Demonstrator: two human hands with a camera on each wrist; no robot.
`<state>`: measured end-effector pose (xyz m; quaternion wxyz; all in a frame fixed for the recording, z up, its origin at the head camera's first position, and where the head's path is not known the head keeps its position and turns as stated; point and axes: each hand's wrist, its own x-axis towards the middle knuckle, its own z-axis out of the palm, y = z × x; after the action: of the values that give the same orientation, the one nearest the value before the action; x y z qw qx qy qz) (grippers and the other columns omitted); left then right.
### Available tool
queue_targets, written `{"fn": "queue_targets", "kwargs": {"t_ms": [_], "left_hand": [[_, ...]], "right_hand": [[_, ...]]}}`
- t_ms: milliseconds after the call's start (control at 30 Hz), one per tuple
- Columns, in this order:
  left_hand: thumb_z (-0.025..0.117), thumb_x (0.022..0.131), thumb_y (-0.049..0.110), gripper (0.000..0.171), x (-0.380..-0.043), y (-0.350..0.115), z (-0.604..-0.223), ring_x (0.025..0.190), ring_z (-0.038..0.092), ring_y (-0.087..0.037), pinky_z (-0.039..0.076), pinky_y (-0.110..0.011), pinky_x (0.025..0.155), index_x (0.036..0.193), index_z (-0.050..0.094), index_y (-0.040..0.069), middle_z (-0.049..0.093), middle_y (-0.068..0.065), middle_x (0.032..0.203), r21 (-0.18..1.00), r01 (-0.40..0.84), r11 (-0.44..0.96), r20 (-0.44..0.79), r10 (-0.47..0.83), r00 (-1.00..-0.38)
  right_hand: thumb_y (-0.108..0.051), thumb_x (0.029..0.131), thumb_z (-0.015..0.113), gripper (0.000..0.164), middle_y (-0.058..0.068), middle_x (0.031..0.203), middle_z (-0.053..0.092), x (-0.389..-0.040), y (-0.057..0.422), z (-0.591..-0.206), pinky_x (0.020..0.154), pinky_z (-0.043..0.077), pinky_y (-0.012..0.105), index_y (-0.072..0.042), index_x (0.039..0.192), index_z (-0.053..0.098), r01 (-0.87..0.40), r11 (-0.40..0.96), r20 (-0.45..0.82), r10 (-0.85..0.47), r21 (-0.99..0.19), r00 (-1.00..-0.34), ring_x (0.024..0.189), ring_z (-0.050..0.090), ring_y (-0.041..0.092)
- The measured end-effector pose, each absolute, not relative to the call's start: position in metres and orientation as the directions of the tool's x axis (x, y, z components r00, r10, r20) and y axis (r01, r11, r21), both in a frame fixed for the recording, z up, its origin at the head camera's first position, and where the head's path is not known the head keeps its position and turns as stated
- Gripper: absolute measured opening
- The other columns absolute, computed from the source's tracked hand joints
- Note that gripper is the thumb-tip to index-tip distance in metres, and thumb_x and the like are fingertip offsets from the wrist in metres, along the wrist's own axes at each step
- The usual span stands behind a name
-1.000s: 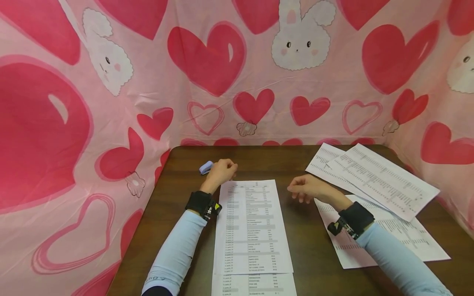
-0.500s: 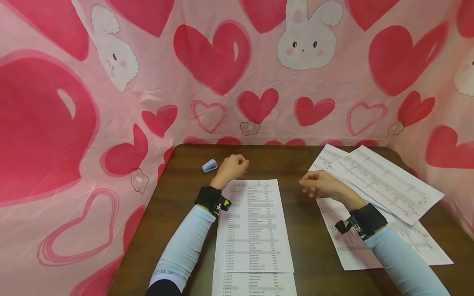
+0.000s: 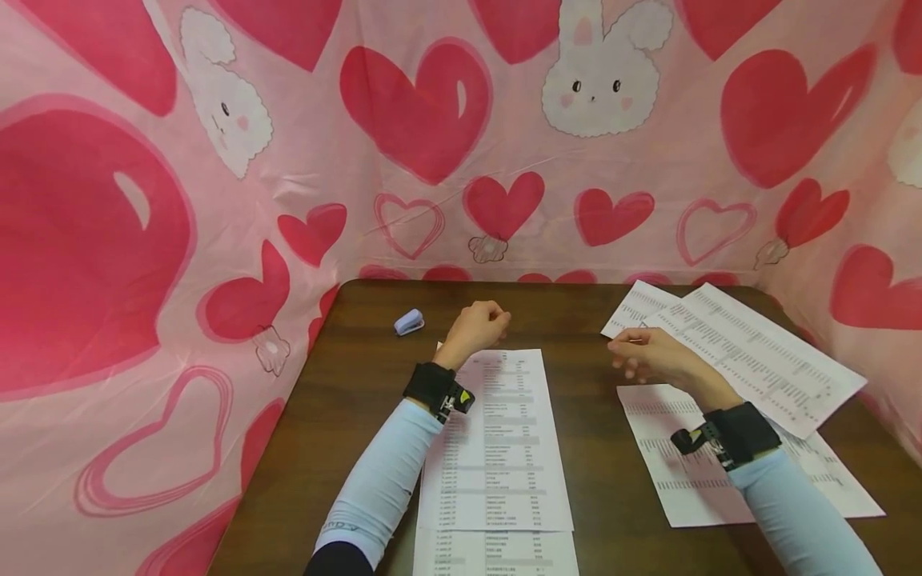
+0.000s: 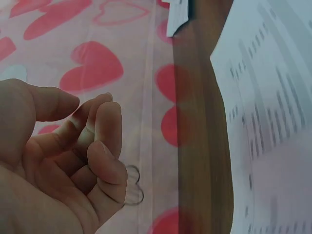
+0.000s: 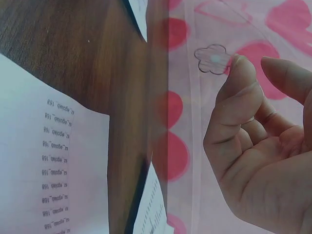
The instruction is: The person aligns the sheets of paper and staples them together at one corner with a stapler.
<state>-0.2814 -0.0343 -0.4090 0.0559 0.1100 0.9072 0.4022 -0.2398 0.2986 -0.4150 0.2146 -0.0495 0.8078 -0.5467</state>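
Observation:
My left hand [image 3: 477, 328] hovers over the top edge of a stack of printed sheets [image 3: 504, 448] in the middle of the table. In the left wrist view its fingers [image 4: 108, 129] curl loosely, with nothing between them and the thumb. To its left lies a small lavender stapler [image 3: 409, 322]. My right hand [image 3: 659, 356] is above the table near the scattered printed sheets [image 3: 756, 352] on the right. Its thumb and forefinger stand apart in the right wrist view, and the loosely bent fingers [image 5: 234, 112] hold nothing.
The dark wooden table [image 3: 346, 360] meets a pink cloth backdrop [image 3: 403, 96] with hearts and rabbits at the back and sides. One more printed sheet [image 3: 691, 472] lies under my right forearm, partly beneath the others. A lower sheet [image 3: 497, 552] peeks out below the middle stack.
My left hand has moved right, away from the stapler and across the top of the middle sheets. My right hand has also moved right, toward the scattered sheets. The view has shifted slightly.

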Motion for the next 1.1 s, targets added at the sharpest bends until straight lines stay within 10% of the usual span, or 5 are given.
{"fn": "queue_targets", "kwargs": {"t_ms": [1100], "left_hand": [[0.057, 0.098, 0.037, 0.023, -0.266, 0.042, -0.422, 0.064, 0.062, -0.007, 0.044, -0.024, 0.062, 0.093, 0.069, 0.017, 0.072, 0.002, 0.075, 0.696, 0.231, 0.68, -0.038, 0.357, -0.933]], "right_hand": [[-0.025, 0.101, 0.055, 0.016, -0.003, 0.082, 0.069, -0.217, 0.366, -0.42, 0.059, 0.049, 0.025, -0.025, 0.091, 0.068, 0.229, 0.282, -0.294, -0.216, -0.932, -0.931, 0.065, 0.061, 0.011]]}}
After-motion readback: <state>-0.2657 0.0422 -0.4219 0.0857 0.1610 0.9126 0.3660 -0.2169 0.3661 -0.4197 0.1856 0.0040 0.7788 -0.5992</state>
